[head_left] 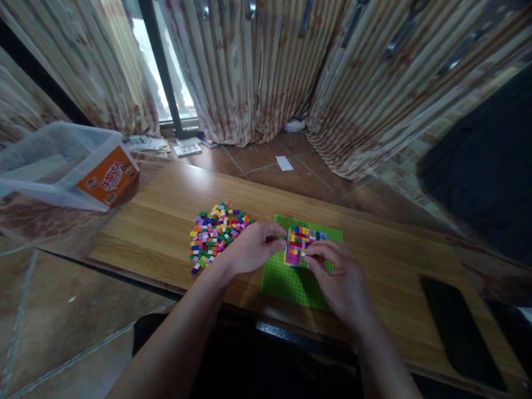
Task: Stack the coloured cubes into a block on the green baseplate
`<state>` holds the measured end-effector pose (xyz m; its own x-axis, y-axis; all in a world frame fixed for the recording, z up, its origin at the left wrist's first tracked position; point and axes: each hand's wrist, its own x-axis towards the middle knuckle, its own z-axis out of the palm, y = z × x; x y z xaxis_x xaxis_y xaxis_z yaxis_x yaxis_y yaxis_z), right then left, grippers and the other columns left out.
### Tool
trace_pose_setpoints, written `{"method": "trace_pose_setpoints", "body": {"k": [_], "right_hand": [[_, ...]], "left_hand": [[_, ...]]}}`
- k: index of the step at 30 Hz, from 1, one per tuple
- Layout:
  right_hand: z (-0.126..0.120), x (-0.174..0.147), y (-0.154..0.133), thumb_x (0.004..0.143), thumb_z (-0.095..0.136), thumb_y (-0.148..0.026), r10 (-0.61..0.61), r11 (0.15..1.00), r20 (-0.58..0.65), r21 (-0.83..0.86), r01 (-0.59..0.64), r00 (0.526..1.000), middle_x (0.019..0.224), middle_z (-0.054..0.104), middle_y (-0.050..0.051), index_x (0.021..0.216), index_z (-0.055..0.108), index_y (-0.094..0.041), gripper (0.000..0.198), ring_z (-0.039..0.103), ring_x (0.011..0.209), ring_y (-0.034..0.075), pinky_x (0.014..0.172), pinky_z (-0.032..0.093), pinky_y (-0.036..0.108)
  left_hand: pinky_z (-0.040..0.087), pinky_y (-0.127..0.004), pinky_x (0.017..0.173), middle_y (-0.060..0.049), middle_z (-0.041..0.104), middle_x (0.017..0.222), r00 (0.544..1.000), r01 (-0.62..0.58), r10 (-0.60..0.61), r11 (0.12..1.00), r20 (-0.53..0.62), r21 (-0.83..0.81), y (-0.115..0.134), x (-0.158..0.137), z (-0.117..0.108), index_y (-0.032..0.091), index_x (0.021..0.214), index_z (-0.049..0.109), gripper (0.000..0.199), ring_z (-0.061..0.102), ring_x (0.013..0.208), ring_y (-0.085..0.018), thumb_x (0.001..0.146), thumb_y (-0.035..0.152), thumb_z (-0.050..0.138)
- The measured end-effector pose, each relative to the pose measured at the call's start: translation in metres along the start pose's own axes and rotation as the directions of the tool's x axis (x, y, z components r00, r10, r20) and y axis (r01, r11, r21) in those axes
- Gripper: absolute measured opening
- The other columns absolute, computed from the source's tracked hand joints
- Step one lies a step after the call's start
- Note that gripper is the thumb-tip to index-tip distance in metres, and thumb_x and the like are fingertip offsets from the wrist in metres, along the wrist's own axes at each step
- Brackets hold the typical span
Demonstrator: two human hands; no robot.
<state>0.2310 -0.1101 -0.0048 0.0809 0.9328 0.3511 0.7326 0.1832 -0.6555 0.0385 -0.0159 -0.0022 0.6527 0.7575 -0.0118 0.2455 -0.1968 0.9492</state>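
Observation:
A green studded baseplate lies on the wooden table. On it stands a multicoloured build of toy bricks, in rows of red, yellow, purple, blue and other colours. My left hand is at the build's left edge, its thumb and fingers closed against the side. My right hand reaches in from the right, with thumb and forefinger pinched at the build's front right. A small pale brick shows at those fingertips. The right part of the build is partly hidden by this hand.
Left of the baseplate lies a pile of loose coloured bricks. A black phone-like slab is on the table's right. A clear plastic bin with an orange label stands at the far left. Curtains hang behind; papers lie beyond the table.

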Motion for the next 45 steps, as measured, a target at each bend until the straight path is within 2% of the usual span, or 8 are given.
{"method": "trace_pose_setpoints", "body": {"k": [11, 19, 24, 32, 36, 40, 43, 45], "right_hand": [[0.015, -0.002, 0.001, 0.085, 0.069, -0.033, 0.065, 0.998, -0.136, 0.013, -0.064, 0.989, 0.107, 0.064, 0.004, 0.08, 0.076, -0.03, 0.009, 0.057, 0.106, 0.026, 0.094, 0.045, 0.049], [0.021, -0.002, 0.002, 0.081, 0.073, -0.035, 0.154, 0.988, -0.183, 0.057, -0.146, 0.971, 0.108, 0.063, 0.005, 0.075, 0.075, -0.028, 0.01, 0.057, 0.105, 0.026, 0.096, 0.043, 0.05], [0.021, 0.0, 0.001, 0.08, 0.073, -0.037, 0.173, 0.983, -0.184, 0.086, -0.16, 0.967, 0.107, 0.062, 0.005, 0.073, 0.074, -0.027, 0.013, 0.058, 0.106, 0.026, 0.097, 0.044, 0.049], [0.022, -0.001, 0.002, 0.08, 0.072, -0.033, 0.166, 0.986, -0.18, 0.061, -0.157, 0.97, 0.107, 0.063, 0.005, 0.071, 0.072, -0.026, 0.011, 0.057, 0.107, 0.027, 0.095, 0.044, 0.049], [0.023, -0.002, 0.002, 0.082, 0.069, -0.034, 0.175, 0.983, -0.177, 0.082, -0.163, 0.968, 0.107, 0.063, 0.006, 0.071, 0.072, -0.026, 0.014, 0.057, 0.107, 0.027, 0.092, 0.045, 0.047], [0.021, -0.001, 0.004, 0.08, 0.071, -0.037, 0.173, 0.982, -0.173, 0.103, -0.157, 0.97, 0.106, 0.064, 0.006, 0.071, 0.073, -0.026, 0.014, 0.058, 0.105, 0.027, 0.094, 0.044, 0.047], [0.017, 0.0, 0.007, 0.079, 0.072, -0.038, 0.181, 0.978, -0.161, 0.129, -0.161, 0.97, 0.104, 0.066, 0.005, 0.072, 0.074, -0.027, 0.014, 0.06, 0.103, 0.026, 0.095, 0.043, 0.048], [0.015, 0.001, 0.008, 0.081, 0.07, -0.039, 0.192, 0.974, -0.15, 0.15, -0.169, 0.97, 0.102, 0.067, 0.005, 0.074, 0.074, -0.027, 0.014, 0.062, 0.101, 0.026, 0.096, 0.043, 0.047]], "left_hand": [[0.038, -0.022, 0.055, 0.001, 0.063, 0.069, 0.999, 0.023, -0.029, 0.991, 0.045, 0.134, 0.001, 0.0, 0.009, 0.014, 0.091, 0.069, 0.017, 0.053, 0.061, -0.012, 0.086, 0.019, 0.053], [0.035, -0.023, 0.054, 0.0, 0.062, 0.066, 0.994, 0.089, -0.075, 0.982, -0.084, 0.165, 0.008, 0.001, 0.02, 0.014, 0.087, 0.067, 0.02, 0.052, 0.059, -0.012, 0.089, 0.031, 0.057], [0.031, -0.024, 0.051, 0.001, 0.061, 0.065, 0.973, 0.174, -0.15, 0.976, -0.173, 0.132, 0.005, 0.004, 0.031, 0.015, 0.089, 0.065, 0.028, 0.052, 0.057, -0.013, 0.083, 0.042, 0.064], [0.034, -0.023, 0.051, 0.003, 0.058, 0.066, 0.933, 0.262, -0.265, 0.964, -0.244, -0.045, 0.001, 0.01, 0.043, 0.015, 0.09, 0.059, 0.024, 0.051, 0.058, -0.012, 0.074, 0.03, 0.068], [0.036, -0.022, 0.051, 0.004, 0.057, 0.065, 0.941, 0.223, -0.238, 0.971, -0.242, -0.087, -0.005, 0.012, 0.048, 0.016, 0.093, 0.055, 0.024, 0.052, 0.055, -0.011, 0.074, 0.026, 0.067], [0.037, -0.022, 0.05, 0.003, 0.06, 0.066, 0.953, 0.166, -0.173, 0.985, -0.251, -0.048, -0.009, 0.007, 0.045, 0.015, 0.098, 0.059, 0.031, 0.054, 0.058, -0.012, 0.077, 0.035, 0.069], [0.039, -0.022, 0.053, 0.002, 0.062, 0.066, 0.963, 0.112, -0.095, 0.992, -0.253, 0.051, -0.007, 0.002, 0.026, 0.015, 0.094, 0.065, 0.026, 0.055, 0.059, -0.013, 0.082, 0.038, 0.065], [0.043, -0.023, 0.06, 0.0, 0.066, 0.071, 0.967, 0.055, -0.018, 0.989, -0.253, 0.139, -0.006, -0.002, 0.006, 0.016, 0.084, 0.066, 0.013, 0.059, 0.065, -0.013, 0.085, 0.027, 0.058]]}}
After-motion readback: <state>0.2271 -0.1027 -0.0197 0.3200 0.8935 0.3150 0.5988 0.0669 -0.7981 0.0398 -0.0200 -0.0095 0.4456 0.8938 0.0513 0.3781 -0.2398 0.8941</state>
